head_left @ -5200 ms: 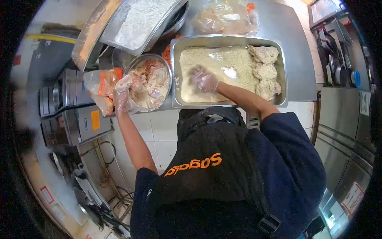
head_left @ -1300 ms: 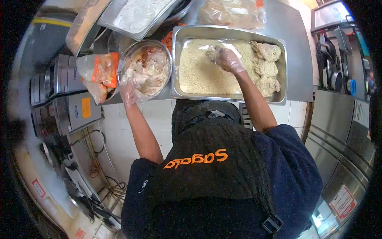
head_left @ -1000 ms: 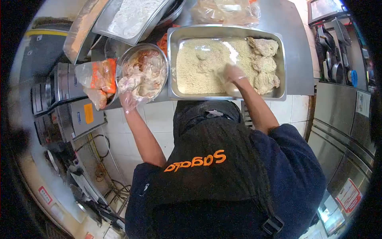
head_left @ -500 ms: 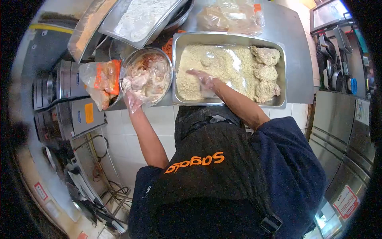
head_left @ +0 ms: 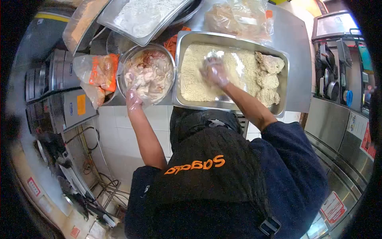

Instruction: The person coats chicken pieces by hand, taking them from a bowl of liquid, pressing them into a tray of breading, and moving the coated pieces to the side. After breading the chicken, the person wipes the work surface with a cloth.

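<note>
My left hand (head_left: pixel 134 96), in a clear plastic glove, reaches over the near rim of a round metal bowl (head_left: pixel 174 81). Its fingers close on a pale, wet piece of raw chicken (head_left: pixel 137 79), partly hidden among other pieces in milky liquid. To the right, my gloved right hand (head_left: pixel 215 72) is in the breadcrumbs (head_left: pixel 194 85), over the middle of a deep steel tray (head_left: pixel 234 106). Motion smears its fingers. Several crumb-coated chicken pieces (head_left: pixel 268 81) lie in a row along the tray's right side.
A metal pan of white flour (head_left: pixel 141 18) stands behind the bowl, beside a container of orange-tan powder (head_left: pixel 83 24). Bagged chicken (head_left: pixel 104 73) sits left of the bowl. More clear plastic bags (head_left: pixel 240 20) lie behind the tray on the steel table (head_left: pixel 296 51).
My right hand has moved from the left part of the crumbs toward the tray's middle and away from me. My left hand's fingers have sunk lower among the chicken. The view has shifted slightly.
</note>
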Demonstrator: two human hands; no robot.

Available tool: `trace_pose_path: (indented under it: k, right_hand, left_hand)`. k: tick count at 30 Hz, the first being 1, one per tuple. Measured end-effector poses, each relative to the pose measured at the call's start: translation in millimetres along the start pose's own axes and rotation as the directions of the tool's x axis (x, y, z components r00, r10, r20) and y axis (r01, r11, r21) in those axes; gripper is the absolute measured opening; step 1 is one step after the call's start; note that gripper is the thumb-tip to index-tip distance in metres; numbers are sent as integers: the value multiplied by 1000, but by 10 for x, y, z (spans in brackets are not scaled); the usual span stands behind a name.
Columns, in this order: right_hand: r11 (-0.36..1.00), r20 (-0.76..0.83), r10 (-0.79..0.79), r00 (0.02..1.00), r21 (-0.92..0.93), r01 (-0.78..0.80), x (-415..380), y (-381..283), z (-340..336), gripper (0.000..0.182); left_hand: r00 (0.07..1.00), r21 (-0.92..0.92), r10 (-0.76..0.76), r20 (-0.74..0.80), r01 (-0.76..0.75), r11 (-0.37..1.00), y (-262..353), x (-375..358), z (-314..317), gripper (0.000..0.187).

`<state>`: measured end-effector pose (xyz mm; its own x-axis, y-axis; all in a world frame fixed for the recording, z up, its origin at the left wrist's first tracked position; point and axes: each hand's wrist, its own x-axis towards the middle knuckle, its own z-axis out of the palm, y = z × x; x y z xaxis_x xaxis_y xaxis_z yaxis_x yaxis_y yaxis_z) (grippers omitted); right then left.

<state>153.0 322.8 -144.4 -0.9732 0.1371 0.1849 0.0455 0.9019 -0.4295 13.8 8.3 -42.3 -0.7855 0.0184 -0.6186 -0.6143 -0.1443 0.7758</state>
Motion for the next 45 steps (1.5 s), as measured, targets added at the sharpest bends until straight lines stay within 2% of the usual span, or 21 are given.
trace_pose_path:
  k: [1,4,6,9,11,12,15,16,17,20,21,22,26,29,30,31,33,35,37,41,45]
  right_hand:
    - [977,-8,18,1000,-214,-19,-22,-233,-237,35]
    - [958,149,219,964,-220,-183,-42,-319,-359,41]
    - [955,131,231,964,-218,-199,-107,-362,-327,42]
    - [959,95,229,969,-192,-208,103,-319,-331,40]
    - [940,-15,342,940,-3,-342,229,-118,-192,38]
    - [955,-106,293,950,-17,-296,181,-16,-31,35]
    - [918,54,395,917,10,-396,152,1,46,32]
    - [895,212,440,873,-16,-447,211,-30,-92,28]
    - [922,200,386,901,-105,-372,235,-37,-132,35]
    - [943,72,321,944,64,-325,55,-275,-305,40]
    - [948,70,308,949,-101,-301,-32,-279,-271,44]
    - [928,73,297,952,-258,-270,-133,-314,-252,48]
    - [880,54,411,910,-286,-380,-4,-378,-292,59]
    - [885,-6,348,937,-328,-331,-34,-305,-306,59]
    - [887,178,460,870,-138,-441,41,-347,-548,58]
    - [882,171,470,866,-134,-452,46,-182,-498,58]
    - [870,758,328,563,-11,-493,31,120,-487,75]
    - [854,757,300,580,58,-517,-226,149,-584,76]
    - [685,543,86,835,576,-445,-356,161,-685,66]
    - [837,558,103,824,399,-375,-164,-7,-1016,48]
    - [901,547,255,798,165,-401,16,-330,-1487,42]
  left_hand:
    - [1000,22,3,-18,-2,1000,-12,8,-22,48]
    - [997,123,-35,-68,43,992,-69,57,-109,50]
    - [995,199,-62,-73,75,977,-89,179,-57,51]
    - [993,-197,73,93,-53,979,-67,169,130,51]
    - [998,-193,-55,-9,52,980,169,-183,391,49]
    - [996,-107,-78,-40,74,991,232,-284,444,49]
    - [983,-253,-174,63,185,950,149,-250,323,45]
    - [978,-247,-193,80,207,947,161,-207,374,44]
    - [974,-241,-206,90,222,945,200,-121,406,43]
    - [992,-243,-74,104,97,965,228,-239,441,45]
    - [998,-238,10,68,6,971,247,-368,487,45]
    - [998,-229,-5,60,18,973,212,-389,425,45]
    - [988,-184,-57,146,84,979,129,-297,217,44]
    - [986,-189,-35,162,65,980,128,-213,160,44]
    - [985,-193,-30,169,63,979,136,-223,143,44]
    - [984,-194,-23,178,58,979,153,-227,132,44]
    - [980,-168,19,197,15,986,145,-220,91,44]
    - [974,-64,105,200,-94,993,98,-203,45,47]
    - [975,-159,125,184,-96,983,-8,29,-38,44]
    - [984,-390,52,170,18,921,134,-61,70,35]
    - [982,-357,33,184,36,933,135,-81,65,35]
